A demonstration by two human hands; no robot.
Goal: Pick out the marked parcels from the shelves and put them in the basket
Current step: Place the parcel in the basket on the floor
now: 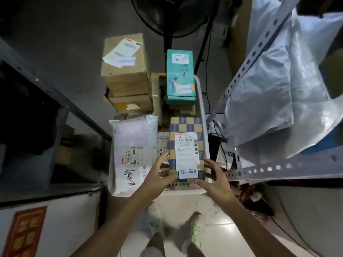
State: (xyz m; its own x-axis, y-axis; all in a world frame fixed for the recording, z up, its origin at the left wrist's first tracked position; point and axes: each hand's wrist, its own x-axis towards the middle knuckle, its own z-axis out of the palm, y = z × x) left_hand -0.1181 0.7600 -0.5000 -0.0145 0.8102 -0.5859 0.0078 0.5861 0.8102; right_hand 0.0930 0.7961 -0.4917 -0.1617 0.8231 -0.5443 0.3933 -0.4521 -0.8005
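A narrow aisle with a pale tiled floor [185, 206] is being looked down on. It is being flanked by a dark metal shelf [55, 97] on the left and a perforated grey shelf [278, 170] on the right, where crumpled silver-grey bags [278, 89] are being stored. A black standing fan [172, 13] is being partly shown at the far end.

Between the shelves, a white basket [201, 101] is being crowded with parcels. A brown carton [126, 67] is being carried on other cartons at its far left corner. A teal box [181, 76] is being propped at the far right, and a white plastic mailer [131, 145] is being laid along the left edge.

At the basket's near right corner, a checkered parcel [185, 127] is being grasped at its near end from both sides, with its printed label facing up. The left grip [159, 173] is being closed on the parcel's left edge, fingers reaching up along that side. The right grip [215, 177] is being wrapped around the near right corner, thumb under the near edge. The far end of the parcel is being pointed away from both grips, along the basket's right edge. Whether it is being borne by the contents below cannot be told.

A white strip with large characters is being displayed at the label's near end, between the two grips. A similar strip is being shown on the teal box.
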